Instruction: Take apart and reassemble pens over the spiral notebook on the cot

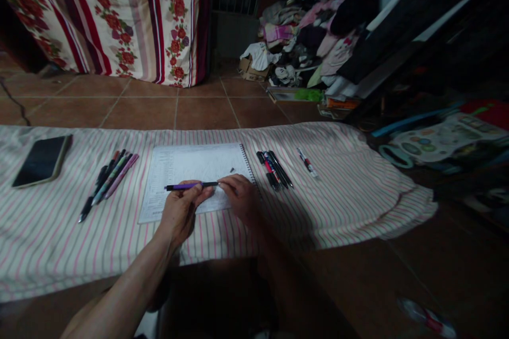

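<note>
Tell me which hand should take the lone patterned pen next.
Probably the right hand: it is nearer that patterned pen and only at the tip of the purple-and-black pen, while the left hand grips its barrel.

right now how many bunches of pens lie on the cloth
2: one bunch left of the notebook, another bunch right of it. The held pen and far-right pen are separate.

Nothing legible; marks on notebook page (pixel 194 160) too small, faint.
</note>
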A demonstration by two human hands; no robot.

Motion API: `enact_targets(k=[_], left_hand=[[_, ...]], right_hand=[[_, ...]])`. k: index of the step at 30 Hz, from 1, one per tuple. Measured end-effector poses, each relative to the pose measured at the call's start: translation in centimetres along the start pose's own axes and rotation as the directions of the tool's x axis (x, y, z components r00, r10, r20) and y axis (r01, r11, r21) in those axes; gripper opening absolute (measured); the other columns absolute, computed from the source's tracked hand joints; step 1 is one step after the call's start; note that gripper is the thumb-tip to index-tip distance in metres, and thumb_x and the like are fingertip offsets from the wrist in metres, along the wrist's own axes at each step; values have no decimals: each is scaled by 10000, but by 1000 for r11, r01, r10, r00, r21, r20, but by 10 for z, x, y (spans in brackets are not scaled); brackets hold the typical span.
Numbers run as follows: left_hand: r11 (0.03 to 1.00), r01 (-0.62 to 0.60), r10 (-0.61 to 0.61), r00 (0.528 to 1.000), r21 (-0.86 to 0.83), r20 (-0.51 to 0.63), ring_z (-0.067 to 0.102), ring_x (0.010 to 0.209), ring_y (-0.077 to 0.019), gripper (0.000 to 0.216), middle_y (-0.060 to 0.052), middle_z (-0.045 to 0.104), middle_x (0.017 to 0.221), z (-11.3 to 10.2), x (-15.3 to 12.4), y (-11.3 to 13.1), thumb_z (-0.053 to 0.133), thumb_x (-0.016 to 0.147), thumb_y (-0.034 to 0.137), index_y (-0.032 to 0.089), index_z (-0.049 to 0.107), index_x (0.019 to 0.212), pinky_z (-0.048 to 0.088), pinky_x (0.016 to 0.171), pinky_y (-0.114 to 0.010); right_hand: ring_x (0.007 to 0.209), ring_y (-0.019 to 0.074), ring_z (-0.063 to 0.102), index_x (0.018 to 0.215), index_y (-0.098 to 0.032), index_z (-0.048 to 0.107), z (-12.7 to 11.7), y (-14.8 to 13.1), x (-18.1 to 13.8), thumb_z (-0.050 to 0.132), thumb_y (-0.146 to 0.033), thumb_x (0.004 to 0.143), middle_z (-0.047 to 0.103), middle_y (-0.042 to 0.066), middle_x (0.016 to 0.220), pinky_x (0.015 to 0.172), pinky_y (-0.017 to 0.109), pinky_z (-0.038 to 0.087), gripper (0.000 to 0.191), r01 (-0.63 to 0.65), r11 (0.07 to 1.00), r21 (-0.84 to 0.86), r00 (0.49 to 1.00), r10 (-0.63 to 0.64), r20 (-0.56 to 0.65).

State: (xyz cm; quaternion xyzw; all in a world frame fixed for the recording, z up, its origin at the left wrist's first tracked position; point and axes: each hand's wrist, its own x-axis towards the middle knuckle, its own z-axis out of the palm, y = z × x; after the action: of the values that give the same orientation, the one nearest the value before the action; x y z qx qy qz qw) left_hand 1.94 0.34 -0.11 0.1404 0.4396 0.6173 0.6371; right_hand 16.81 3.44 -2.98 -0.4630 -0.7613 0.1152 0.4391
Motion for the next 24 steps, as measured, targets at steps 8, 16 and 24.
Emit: enact_targets(k=[8, 16, 24], left_hand=[[1000, -2, 2, 1000, -31, 10, 693, 681, -164, 75, -57, 652, 697, 1, 0, -2, 611, 735, -1, 74, 607, 734, 581, 743, -265], [992, 79, -81, 997, -102, -13, 665, 599, -98, 133, -52, 666, 673, 11, -5, 4, 553, 776, -16, 91, 617, 822, 566, 634, -169], [998, 59, -56, 985, -14, 162, 670, 626, -127, 338, -62, 696, 727, 14, -13, -5, 669, 686, 22, 113, 623, 1009, 548, 601, -185]], right_hand=[[789, 170, 627, 834, -212, 667, -2, -3, -1, 497, -261, 856, 687, 41, 808, 753, 298, 479, 178, -124, 988, 94, 992, 122, 22], [564, 126, 594, 933, -208, 608, -3, -14, 2, 644, -388, 711, 664, -9, 702, 488, 222, 434, 288, -560, 687, 463, 823, 524, 218], [415, 51, 407, 703, -174, 575, -9, -31, 10, 644, -465, 681, 543, -44, 541, 384, 178, 287, 300, -620, 406, 672, 724, 626, 290]])
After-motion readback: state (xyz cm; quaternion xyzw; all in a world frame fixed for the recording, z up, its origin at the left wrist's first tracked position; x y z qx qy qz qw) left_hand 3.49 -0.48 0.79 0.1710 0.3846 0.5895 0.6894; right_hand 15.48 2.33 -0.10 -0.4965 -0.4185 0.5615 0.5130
